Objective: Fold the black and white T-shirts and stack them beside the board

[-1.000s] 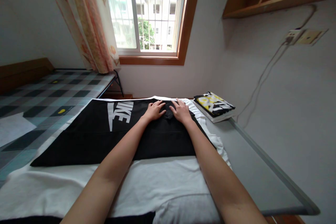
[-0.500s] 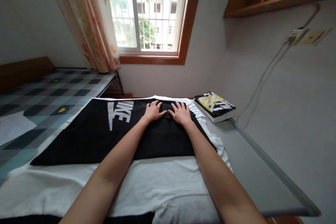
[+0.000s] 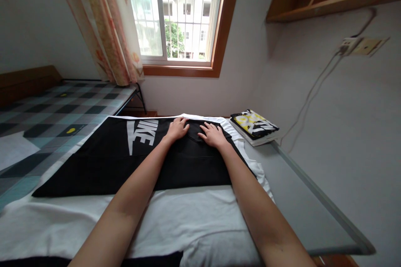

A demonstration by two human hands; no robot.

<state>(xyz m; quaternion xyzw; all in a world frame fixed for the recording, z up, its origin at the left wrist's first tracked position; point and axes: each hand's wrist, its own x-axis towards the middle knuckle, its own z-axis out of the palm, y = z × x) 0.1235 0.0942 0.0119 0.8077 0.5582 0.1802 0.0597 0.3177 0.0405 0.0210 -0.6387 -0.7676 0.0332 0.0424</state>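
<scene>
A black shirt [image 3: 194, 171] with a white NIKE print lies folded flat over white cloth [image 3: 175, 212]. My left hand [image 3: 178, 128] rests on the shirt near its far edge, to the right of the lettering, with its thumb apart from the fingers. To the right, my right hand [image 3: 213, 134] lies palm down on the same shirt, its fingers spread. Small wrinkles show in the black fabric between the two hands. White cloth edges stick out past the shirt at the far side and the right.
A folded black, white and yellow garment [image 3: 255, 124] sits on a stack at the table's back right corner. Grey tabletop [image 3: 300, 204] runs along the wall. On the left is a checked bed [image 3: 78, 104] with white paper [image 3: 15, 150]. A wooden shelf [image 3: 344, 2] overhangs the right.
My left hand has shifted slightly left and toward the shirt's far edge, its fingers now closer together. My right hand stays nearly in place, so the gap between the hands has widened.
</scene>
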